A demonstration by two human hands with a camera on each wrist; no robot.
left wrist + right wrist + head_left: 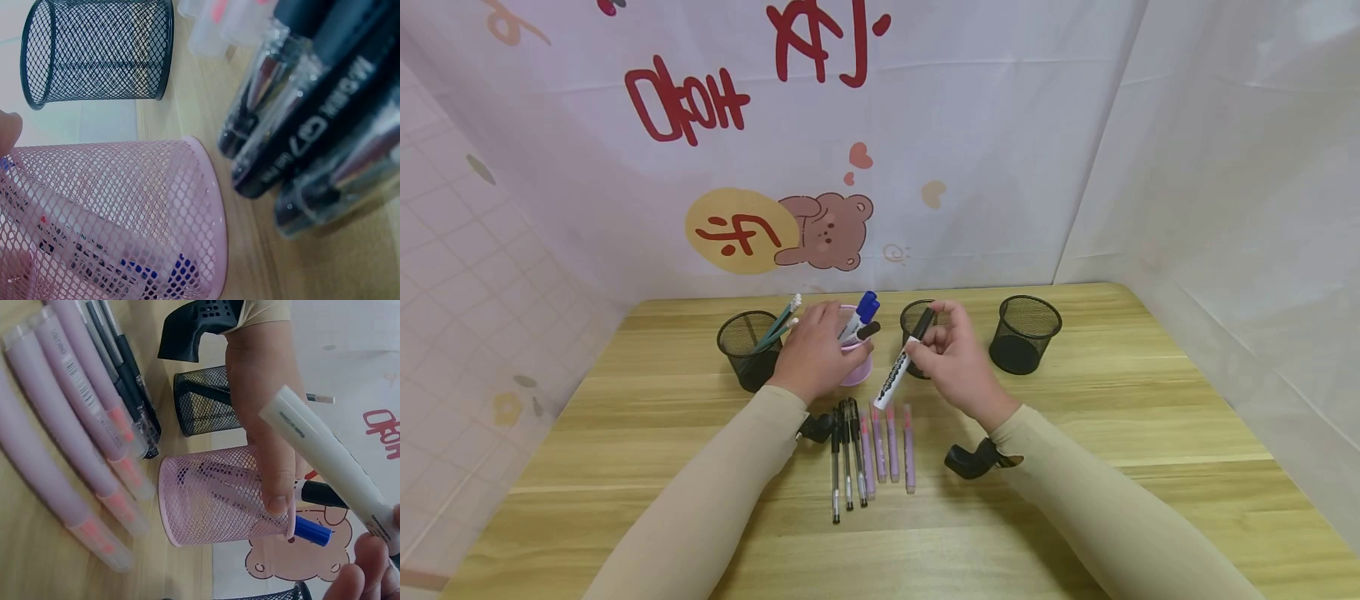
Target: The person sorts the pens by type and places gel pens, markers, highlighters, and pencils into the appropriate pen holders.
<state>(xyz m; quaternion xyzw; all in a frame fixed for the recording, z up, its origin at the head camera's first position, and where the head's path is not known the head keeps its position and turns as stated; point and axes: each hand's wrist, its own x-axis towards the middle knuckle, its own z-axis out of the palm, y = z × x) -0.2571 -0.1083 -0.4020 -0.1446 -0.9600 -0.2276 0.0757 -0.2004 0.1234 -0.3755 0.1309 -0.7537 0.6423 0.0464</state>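
Note:
My left hand (812, 354) grips the pink mesh pen cup (856, 375); in the right wrist view its thumb (279, 487) lies against the mesh near the rim. Blue-capped whiteboard markers (867, 307) and a black-capped one (868, 331) stand in that cup, tilted. Between thumb and fingers, my right hand (957, 358) pinches another black-capped white marker (895, 377). It is held slanted, cap up, in front of the middle black mesh cup (912, 317), apart from the pink cup. The left fingertips are mostly hidden in the head view.
A black mesh cup (741, 354) with white-tipped pencils (775, 332) stands at left, another black mesh cup (1028, 321) at right. Black gel pens (848, 467) and several purple highlighters (892, 450) lie on the wooden table (1150, 417) before the cups. A printed cloth (985, 125) hangs behind.

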